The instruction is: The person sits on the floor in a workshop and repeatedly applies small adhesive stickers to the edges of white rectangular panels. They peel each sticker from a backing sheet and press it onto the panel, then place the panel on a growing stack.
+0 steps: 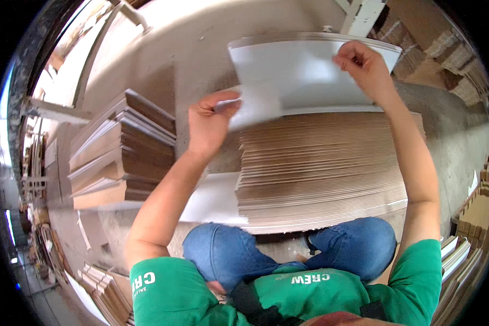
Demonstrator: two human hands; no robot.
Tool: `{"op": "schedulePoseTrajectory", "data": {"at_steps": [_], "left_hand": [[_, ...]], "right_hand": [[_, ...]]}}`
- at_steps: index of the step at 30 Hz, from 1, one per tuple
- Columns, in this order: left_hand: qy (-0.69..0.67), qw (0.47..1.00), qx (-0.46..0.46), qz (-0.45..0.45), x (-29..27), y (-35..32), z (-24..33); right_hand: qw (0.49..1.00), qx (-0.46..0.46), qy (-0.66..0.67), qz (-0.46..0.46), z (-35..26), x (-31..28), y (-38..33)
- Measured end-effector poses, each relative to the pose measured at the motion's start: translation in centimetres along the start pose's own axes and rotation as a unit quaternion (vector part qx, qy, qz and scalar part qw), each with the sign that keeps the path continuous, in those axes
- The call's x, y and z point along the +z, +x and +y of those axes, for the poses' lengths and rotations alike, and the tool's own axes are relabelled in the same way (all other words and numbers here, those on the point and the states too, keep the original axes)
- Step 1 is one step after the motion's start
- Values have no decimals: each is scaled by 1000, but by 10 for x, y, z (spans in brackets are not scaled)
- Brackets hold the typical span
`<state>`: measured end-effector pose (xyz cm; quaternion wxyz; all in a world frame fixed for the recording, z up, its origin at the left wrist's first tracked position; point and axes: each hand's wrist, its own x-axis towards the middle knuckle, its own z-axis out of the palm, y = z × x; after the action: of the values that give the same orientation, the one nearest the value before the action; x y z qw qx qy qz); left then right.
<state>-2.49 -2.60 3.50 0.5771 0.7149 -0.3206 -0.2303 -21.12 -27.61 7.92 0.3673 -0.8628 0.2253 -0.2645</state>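
My left hand is closed in a pinch on a thin, pale sheet, smeared by motion, left of the large white board. Over that white board, toward its right end, my right hand has its fingers curled together; whether anything is in them is hidden. The white board leans at the far end of a long row of brown corrugated cardboard sheets, packed on edge in front of my knees. A white panel lies flat beside the row's near left end.
Folded cardboard pieces with white faces stand bundled on the left. Brown cardboard stacks rise at the far right, with more bundles at the near right. A white post stands behind the board. My bent knees border the row.
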Motion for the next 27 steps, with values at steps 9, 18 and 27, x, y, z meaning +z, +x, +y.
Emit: {"op": "schedulePoseTrajectory", "data": {"at_steps": [9,18,27], "left_hand": [[-103,989,-49,-95,12,-50,60],[16,994,-34,-101,19,-46,62],[-73,987,-113,-90,24,-24,45]], "right_hand": [[951,-276,-94,-105,-101,38,-49],[933,-279,-157,-165,-101,45,-47],[914,-301,-257,-87,-87,71,-53]]}}
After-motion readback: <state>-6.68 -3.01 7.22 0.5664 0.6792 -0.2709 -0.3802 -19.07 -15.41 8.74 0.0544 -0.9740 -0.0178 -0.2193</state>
